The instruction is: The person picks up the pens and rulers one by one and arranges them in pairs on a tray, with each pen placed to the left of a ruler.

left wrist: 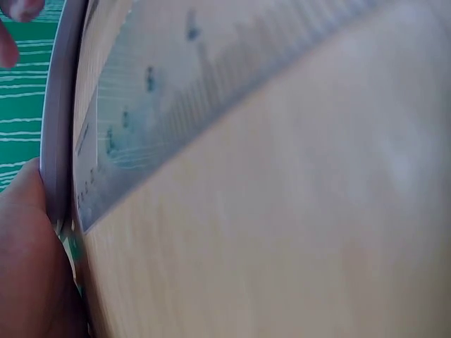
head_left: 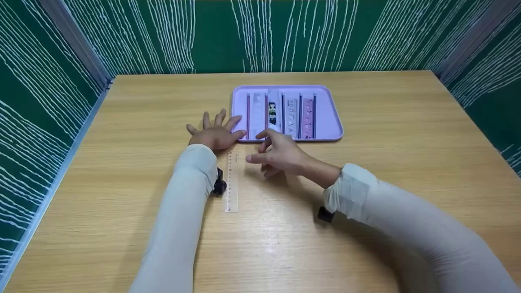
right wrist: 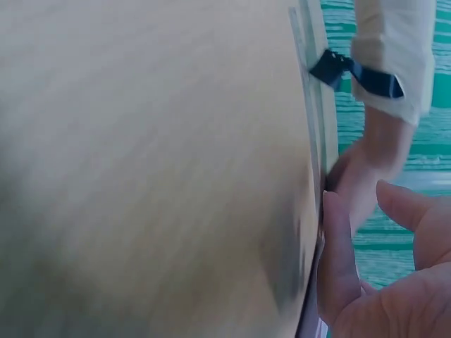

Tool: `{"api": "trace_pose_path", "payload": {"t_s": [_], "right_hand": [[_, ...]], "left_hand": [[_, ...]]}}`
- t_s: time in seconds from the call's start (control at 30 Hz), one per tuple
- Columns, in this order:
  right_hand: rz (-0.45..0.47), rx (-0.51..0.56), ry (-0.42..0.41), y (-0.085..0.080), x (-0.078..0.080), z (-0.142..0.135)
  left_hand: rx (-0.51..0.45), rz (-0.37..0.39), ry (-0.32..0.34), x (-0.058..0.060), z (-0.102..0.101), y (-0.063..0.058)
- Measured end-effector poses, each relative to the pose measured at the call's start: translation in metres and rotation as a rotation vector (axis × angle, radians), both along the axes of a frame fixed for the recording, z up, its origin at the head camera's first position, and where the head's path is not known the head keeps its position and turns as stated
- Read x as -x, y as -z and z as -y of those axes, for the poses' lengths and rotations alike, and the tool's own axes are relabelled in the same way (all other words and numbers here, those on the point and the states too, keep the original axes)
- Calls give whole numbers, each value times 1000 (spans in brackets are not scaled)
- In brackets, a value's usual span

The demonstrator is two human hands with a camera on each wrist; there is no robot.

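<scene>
My left hand (head_left: 215, 136) lies with its fingers spread at the near left corner of a lilac tray (head_left: 331, 126); the thumb reaches the rim. Just in front of the tray, my right hand (head_left: 281, 154) hovers with thumb and forefinger apart and the other fingers loosely bent. Nothing shows between its fingers. A clear straight ruler (head_left: 231, 183) lies on the table between the two forearms, its printed marks also visible in the left wrist view. In the right wrist view, the right thumb and forefinger (right wrist: 337, 260) stand apart.
Inside the tray, several pencils (head_left: 248, 116) alternate with a clear ruler (head_left: 257, 114), a panda-patterned ruler (head_left: 272, 113), a stencil ruler (head_left: 291, 118) and a pink ruler (head_left: 308, 118). Green panels (head_left: 220, 36) with white streaks stand behind and beside the wooden table (head_left: 407, 142).
</scene>
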State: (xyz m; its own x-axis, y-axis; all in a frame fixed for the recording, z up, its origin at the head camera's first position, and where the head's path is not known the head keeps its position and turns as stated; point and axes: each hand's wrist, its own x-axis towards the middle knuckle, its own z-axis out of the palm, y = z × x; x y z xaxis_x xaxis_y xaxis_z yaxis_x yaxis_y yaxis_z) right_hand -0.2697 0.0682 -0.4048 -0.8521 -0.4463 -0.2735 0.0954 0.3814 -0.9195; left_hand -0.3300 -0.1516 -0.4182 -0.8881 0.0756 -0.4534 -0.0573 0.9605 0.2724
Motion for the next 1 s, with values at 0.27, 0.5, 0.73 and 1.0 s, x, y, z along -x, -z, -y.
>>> {"api": "trace_pose_path", "payload": {"t_s": [0.27, 0.5, 0.73, 1.0], "right_hand": [[-50, -60, -59, 6, -7, 26], [-135, -168, -88, 10, -6, 41], [-254, -271, -110, 14, -6, 44], [-342, -361, -198, 12, -7, 42]], "left_hand": [[-11, -6, 4, 0, 2, 2], [-16, -16, 7, 1, 2, 2], [-17, -7, -4, 0, 0, -1], [6, 7, -7, 6, 1, 7]]}}
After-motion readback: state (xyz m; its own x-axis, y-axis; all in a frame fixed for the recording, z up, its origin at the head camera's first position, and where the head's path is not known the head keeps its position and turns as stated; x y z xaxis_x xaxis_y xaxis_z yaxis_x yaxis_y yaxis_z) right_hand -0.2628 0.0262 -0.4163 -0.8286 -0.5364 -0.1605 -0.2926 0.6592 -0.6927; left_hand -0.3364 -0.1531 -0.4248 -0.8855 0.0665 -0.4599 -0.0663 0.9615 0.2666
